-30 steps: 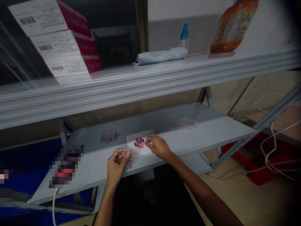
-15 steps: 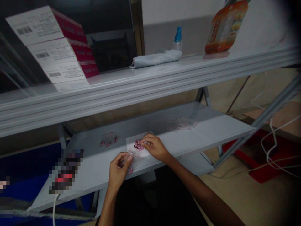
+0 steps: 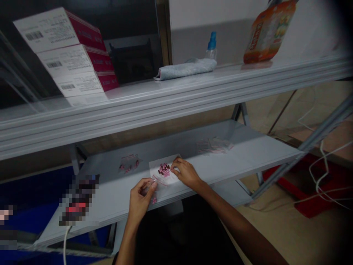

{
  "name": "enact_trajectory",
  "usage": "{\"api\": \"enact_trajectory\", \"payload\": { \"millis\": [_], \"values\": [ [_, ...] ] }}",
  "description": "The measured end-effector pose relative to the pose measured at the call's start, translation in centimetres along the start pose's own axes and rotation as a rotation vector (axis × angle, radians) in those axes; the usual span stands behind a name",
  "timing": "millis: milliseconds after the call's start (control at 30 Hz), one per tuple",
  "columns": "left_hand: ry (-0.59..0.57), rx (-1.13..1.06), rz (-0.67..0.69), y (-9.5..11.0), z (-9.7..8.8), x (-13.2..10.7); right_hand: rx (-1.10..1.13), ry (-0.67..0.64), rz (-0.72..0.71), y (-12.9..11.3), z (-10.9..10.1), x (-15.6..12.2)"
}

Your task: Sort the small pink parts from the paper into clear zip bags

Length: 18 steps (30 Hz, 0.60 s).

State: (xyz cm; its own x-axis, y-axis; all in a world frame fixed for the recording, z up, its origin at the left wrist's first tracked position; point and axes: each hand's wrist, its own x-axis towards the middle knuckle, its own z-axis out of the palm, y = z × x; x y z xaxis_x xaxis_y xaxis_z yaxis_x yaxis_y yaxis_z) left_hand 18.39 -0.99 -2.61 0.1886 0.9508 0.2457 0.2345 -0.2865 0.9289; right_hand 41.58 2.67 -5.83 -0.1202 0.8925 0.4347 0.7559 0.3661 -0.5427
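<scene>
My left hand (image 3: 142, 193) is closed on a small clear zip bag (image 3: 157, 181) near the lower shelf's front edge. A few pink beads (image 3: 154, 200) show low in that bag. To the right, my right hand (image 3: 186, 172) hovers at the edge of a pile of pink and dark brown beads (image 3: 164, 170), thumb and fingertips together; what they pinch, if anything, is too small to make out. Under the pile lies a white sheet (image 3: 154, 165), partly covered by my right hand.
Behind, to the left, lies a filled bead bag (image 3: 129, 163). Several flat clear bags (image 3: 213, 145) lie at the right. A blurred-out object (image 3: 79, 200) with a white cable is at the left end. Overhead, the upper shelf (image 3: 138, 110) carries boxes (image 3: 82, 66), a cloth (image 3: 186, 69) and bottles.
My right hand has drawn back slightly to the right, uncovering more of the bead pile. My left hand keeps hold of the zip bag. The view has shifted a little.
</scene>
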Motion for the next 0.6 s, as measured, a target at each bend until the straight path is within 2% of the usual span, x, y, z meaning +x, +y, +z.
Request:
{"api": "enact_trajectory", "payload": {
  "millis": [133,267,400,533,600],
  "values": [
    [0.002,0.025,0.007,-0.1,0.0,0.0,0.211,0.055,-0.056,-1.4,-1.6,0.0],
    [-0.027,0.054,0.019,-0.3,0.0,0.1,0.479,0.012,-0.173,-3.7,-2.7,-0.4],
    [-0.047,0.046,0.020,-0.3,0.0,0.2,0.535,-0.042,-0.219,-4.8,-2.0,-0.9],
    [-0.052,0.038,0.022,-0.3,0.1,0.0,0.584,-0.086,-0.237,-4.7,-1.3,-0.9],
    [-0.049,0.027,0.017,-0.3,0.2,0.0,0.581,-0.061,-0.206,-4.4,-1.4,-0.8]
  ]
}}
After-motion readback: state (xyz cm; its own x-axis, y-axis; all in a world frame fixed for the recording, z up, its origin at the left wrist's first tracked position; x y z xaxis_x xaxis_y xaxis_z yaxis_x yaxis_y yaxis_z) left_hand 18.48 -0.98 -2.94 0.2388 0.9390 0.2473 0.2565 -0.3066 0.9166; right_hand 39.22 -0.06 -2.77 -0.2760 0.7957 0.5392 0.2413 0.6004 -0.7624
